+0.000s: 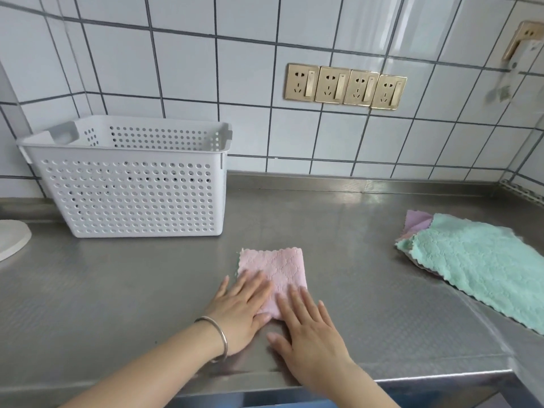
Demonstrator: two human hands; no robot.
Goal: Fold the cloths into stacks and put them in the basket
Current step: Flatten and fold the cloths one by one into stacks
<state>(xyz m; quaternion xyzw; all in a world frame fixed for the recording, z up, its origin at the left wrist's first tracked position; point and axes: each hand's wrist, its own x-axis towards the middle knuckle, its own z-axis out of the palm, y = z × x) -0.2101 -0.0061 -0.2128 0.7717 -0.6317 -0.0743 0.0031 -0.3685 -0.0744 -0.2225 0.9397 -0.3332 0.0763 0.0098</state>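
A folded pink cloth (279, 267) lies flat on the steel counter, near its front edge. My left hand (241, 310), with a metal bangle on the wrist, presses flat on the cloth's near left part. My right hand (309, 331) lies flat on its near right corner, fingers spread. A white perforated basket (132, 198) stands at the back left against the tiled wall; what is inside cannot be seen. At the right lies a pile of unfolded cloths, a teal cloth (477, 266) on top and a purple cloth (416, 220) poking out behind it.
The steel counter (338, 225) runs to a tiled wall with a row of gold sockets (344, 85). A white round object (11, 240) sits at the far left edge. The counter's front lip (441, 375) is just below my hands.
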